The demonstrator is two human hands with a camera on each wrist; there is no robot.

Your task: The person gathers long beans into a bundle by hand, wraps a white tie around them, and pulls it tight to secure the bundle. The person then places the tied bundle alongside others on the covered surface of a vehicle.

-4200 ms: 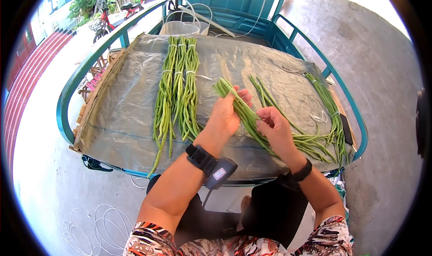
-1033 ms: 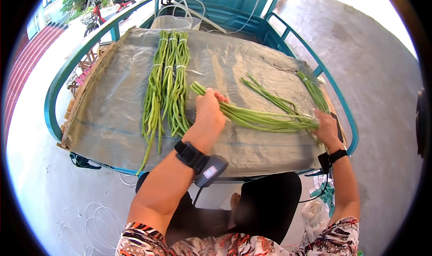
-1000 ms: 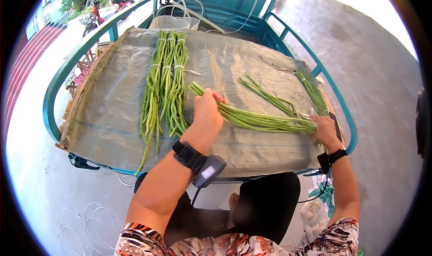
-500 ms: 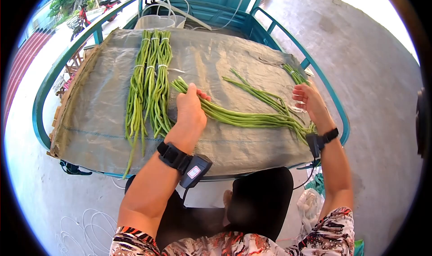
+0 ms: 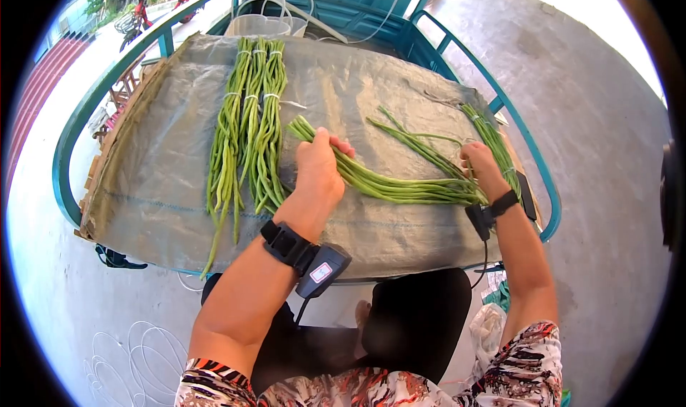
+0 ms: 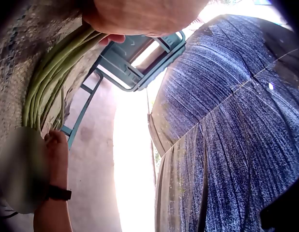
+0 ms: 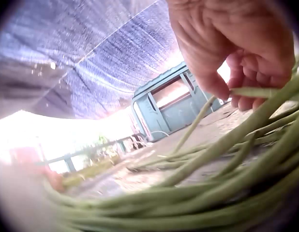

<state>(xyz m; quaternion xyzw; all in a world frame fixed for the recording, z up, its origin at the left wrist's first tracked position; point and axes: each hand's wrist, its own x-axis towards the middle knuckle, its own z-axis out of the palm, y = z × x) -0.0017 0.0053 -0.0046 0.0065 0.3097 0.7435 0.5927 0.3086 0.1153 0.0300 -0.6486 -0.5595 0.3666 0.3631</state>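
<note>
Closest to me is the person's bright patterned shirt [image 5: 343, 393], and past it are the dark pants [image 5: 418, 314]. On the left wrist, a black strap holds a dark gray box [image 5: 323, 270]. The box has a small white label [image 5: 321, 272] with a pink edge, but its writing is too small to read.

The left hand [image 5: 319, 171] curls its fingers around a bunch of long green beans [image 5: 386, 187], near one end. The bunch bends across over the crinkly sheet [image 5: 343, 257] toward the right hand [image 5: 484, 167]. That hand is bent nearly closed, and its thumb and fingers pinch one thin bean [image 7: 253, 92].

A few loose beans [image 5: 411, 141] lie on the sheet, between the left hand and the right one. Beside the right hand, near the sheet's edge, lies a tied bunch [image 5: 489, 132]. Over on the left side, three tied bundles [image 5: 250, 125] lie side by side, with white ties around them.

Blue-green rails [image 5: 66, 157] go around the sides. Behind the sheet sits a see-through tub [image 5: 261, 26]. Farther away, I see a red bike [image 5: 140, 10] and red steps [image 5: 53, 71].
</note>
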